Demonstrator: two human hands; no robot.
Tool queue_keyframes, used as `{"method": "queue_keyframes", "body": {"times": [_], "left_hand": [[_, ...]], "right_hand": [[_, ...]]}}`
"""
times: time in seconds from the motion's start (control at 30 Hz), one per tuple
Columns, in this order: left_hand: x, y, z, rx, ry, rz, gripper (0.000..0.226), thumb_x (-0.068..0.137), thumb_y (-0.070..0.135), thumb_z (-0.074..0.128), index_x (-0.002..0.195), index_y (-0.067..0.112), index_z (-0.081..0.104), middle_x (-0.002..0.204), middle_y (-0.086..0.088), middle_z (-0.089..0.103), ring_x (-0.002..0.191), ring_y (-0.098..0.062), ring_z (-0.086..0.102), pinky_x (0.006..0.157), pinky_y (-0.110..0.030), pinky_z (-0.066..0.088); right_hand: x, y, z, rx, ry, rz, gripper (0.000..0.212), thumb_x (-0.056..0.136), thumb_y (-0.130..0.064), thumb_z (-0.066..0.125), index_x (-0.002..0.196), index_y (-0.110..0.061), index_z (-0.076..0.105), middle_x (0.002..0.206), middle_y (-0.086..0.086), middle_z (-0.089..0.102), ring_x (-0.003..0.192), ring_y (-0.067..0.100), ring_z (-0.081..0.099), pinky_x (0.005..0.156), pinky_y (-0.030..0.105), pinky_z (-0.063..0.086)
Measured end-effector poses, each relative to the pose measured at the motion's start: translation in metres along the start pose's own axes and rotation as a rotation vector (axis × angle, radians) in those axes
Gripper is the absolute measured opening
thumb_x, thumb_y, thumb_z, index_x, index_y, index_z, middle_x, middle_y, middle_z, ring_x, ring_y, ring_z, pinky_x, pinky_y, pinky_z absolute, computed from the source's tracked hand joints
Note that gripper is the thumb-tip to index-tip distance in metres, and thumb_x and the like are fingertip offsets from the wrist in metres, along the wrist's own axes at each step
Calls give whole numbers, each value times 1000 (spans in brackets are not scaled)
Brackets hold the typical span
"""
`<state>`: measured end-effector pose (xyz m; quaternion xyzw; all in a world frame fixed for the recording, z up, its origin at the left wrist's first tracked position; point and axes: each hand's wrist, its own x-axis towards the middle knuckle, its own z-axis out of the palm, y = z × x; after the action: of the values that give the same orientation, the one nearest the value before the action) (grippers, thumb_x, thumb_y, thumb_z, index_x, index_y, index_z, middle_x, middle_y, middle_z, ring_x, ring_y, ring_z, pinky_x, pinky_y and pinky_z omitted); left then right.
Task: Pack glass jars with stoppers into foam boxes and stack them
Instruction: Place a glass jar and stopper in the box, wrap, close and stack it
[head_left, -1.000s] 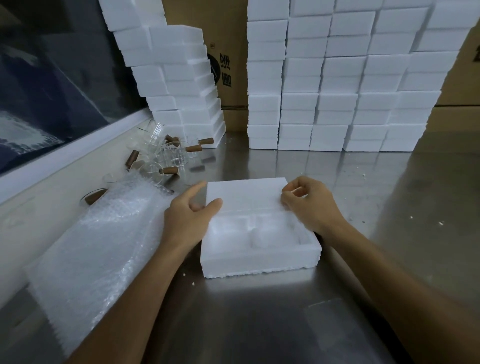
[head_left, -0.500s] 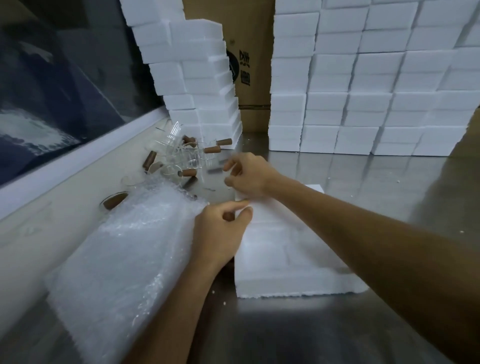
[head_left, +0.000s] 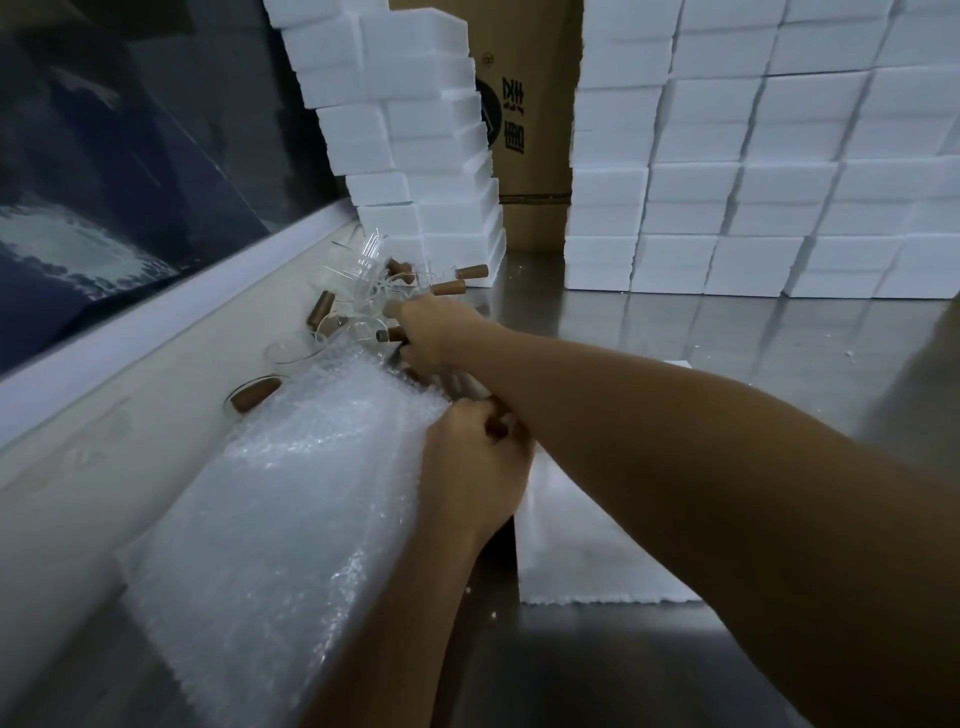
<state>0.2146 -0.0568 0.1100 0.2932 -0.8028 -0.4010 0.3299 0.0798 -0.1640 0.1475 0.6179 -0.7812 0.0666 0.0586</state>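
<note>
Crossing the view from the lower right, the right forearm hid most of the foam box (head_left: 587, 545) on the steel surface (head_left: 727, 353); only its near edge and left part showed, and its compartments and contents could not be made out. The right hand (head_left: 436, 332) reached into the pile of glass jars (head_left: 363, 291) at the far left, fingers curled around a jar with a brown stopper (head_left: 390, 335), though the clear glass was hard to trace against the clutter. The left hand (head_left: 478, 467) sat just beside the box's left edge, fingers curled; a small brown piece showed between them, possibly a stopper, but what it gripped could not be told for certain. The jars lay tumbled on their sides against the pale ledge (head_left: 130, 415), several with brown stoppers, their outlines blurred. A sheet of bubble wrap (head_left: 270, 519) lay near the left hand, partly covering the closest jars. Behind them, a leaning stack of foam boxes (head_left: 415, 156) stood at the back left, and a wide wall of stacked boxes (head_left: 753, 182) at the back right, cut off by the top and right margins. A cardboard carton (head_left: 530, 130) showed between the two.
</note>
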Motion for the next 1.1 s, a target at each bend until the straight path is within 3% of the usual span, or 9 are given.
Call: {"method": "queue_keyframes", "body": {"times": [0.13, 0.27, 0.33, 0.47, 0.6, 0.73, 0.8, 0.9, 1.1], "left_hand": [[-1, 2, -1, 87, -2, -24, 44, 88, 2, 55, 52, 24, 43, 43, 12, 50, 49, -3, 54, 45, -11, 36], [0, 2, -1, 162, -4, -30, 43, 90, 6, 58, 59, 29, 41, 61, 15, 46, 57, -3, 47, 59, -23, 40], [0, 4, -1, 198, -22, -30, 41, 94, 10, 56, 62, 31, 41, 63, 16, 45, 59, -2, 46, 59, -20, 39], [0, 4, 0, 75, 22, -21, 38, 90, 7, 54, 57, 23, 47, 56, 9, 52, 55, -8, 52, 55, -21, 42], [1, 1, 1, 5, 15, 2, 29, 88, 11, 60, 60, 12, 59, 58, 0, 61, 61, -16, 58, 56, -22, 45], [1, -3, 3, -28, -35, 30, 17, 94, 27, 63, 92, 21, 78, 84, 5, 72, 80, -8, 64, 77, -23, 51], [2, -4, 3, -44, -18, 43, 19, 93, 29, 64, 108, 28, 77, 92, 16, 72, 86, -3, 64, 78, -14, 47], [2, -2, 3, -62, 3, 30, 21, 91, 25, 65, 108, 32, 76, 83, 22, 72, 81, 4, 61, 67, -3, 42], [1, -2, 5, -83, 34, 17, 22, 92, 24, 65, 110, 30, 76, 80, 22, 70, 71, 8, 59, 61, -3, 41]], "right_hand": [[12, -7, 6, 1, -17, -3, 49, 88, -27, 65, 132, -14, 49, 126, 11, 59, 111, 29, 58, 82, 38, 48], [15, -11, 10, 55, 16, 35, 30, 88, -17, 65, 117, -14, 59, 111, 8, 62, 103, 27, 61, 85, 37, 52], [13, -8, 10, 50, 45, 32, 21, 91, -17, 62, 112, -14, 62, 102, 5, 58, 100, 26, 61, 82, 37, 50], [6, -3, 9, 14, 64, 36, 27, 94, -23, 62, 118, -12, 62, 122, 9, 54, 108, 28, 58, 86, 42, 50], [-5, 5, 3, -60, 127, 66, 22, 96, -24, 58, 114, -11, 60, 118, 10, 61, 109, 28, 58, 74, 37, 44], [-33, 19, -12, -43, 196, 114, 16, 96, -21, 53, 109, -16, 59, 114, 8, 64, 106, 29, 60, 83, 39, 42], [-54, 26, -23, 38, 199, 143, 13, 96, -21, 50, 106, -17, 57, 106, 5, 65, 100, 30, 61, 81, 39, 40], [-93, 32, -40, 215, 229, 186, 19, 99, -28, 47, 102, -12, 57, 99, 8, 64, 90, 29, 61, 75, 38, 46], [-187, 34, -76, 520, 324, 242, 48, 100, -34, 50, 59, -11, 47, 52, -3, 44, 53, 17, 44, 51, 20, 33]]}}
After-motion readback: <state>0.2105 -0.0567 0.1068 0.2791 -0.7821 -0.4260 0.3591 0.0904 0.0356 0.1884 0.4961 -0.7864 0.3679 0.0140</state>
